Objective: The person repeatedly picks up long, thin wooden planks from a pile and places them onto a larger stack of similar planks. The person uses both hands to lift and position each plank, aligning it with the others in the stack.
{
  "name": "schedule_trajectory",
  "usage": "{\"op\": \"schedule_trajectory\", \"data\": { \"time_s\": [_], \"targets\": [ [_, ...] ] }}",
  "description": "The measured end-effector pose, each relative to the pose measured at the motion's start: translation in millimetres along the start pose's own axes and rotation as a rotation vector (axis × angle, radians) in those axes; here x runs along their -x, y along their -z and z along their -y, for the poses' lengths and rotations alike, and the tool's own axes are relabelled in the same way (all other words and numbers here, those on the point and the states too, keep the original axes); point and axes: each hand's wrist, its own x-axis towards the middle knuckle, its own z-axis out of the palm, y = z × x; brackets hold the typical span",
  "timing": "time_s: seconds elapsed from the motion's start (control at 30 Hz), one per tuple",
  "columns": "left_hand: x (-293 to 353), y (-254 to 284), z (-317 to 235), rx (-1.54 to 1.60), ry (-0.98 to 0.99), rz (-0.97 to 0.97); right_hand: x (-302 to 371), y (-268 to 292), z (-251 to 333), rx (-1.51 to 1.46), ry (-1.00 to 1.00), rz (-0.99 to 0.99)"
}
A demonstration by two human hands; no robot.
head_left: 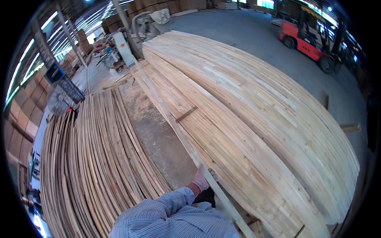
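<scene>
My left hand (201,180), in a pale glove with bare fingertips, is wrapped around a long, thin wooden strip (182,139). The fingers curl over its right edge. From the lower right the strip runs up and away, along the left side of a stack of pale boards (222,131). Its far end lies near a white machine panel (124,48). A blue striped sleeve (174,198) covers the left arm. My right hand does not show; only striped cloth appears at the lower edge.
Left of me lies a wide pile of long, rough strips (95,158). Sawdust (137,97) covers the floor between the piles. A short dark batten (186,114) crosses the boards. A fan (59,98) stands at far left, a red forklift (303,41) at far right.
</scene>
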Motion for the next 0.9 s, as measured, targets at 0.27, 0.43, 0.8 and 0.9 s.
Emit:
{"op": "schedule_trajectory", "data": {
  "time_s": [0.27, 0.43, 0.8, 0.9],
  "targets": [
    [10, -4, -53, -0.082, -0.2, -0.059, -29, -27, 11, 0.138, 0.046, 0.105],
    [-6, 23, -121, -0.057, -0.284, 0.055, -37, -39, -1, 0.309, 0.108, 0.214],
    [-27, 38, -197, -0.143, -0.276, -0.133, -53, 27, 11, 0.268, -0.108, 0.417],
    [-29, 60, -194, -0.286, -0.358, -0.064, -71, 40, 58, 0.193, -0.01, 0.273]
  ]
}}
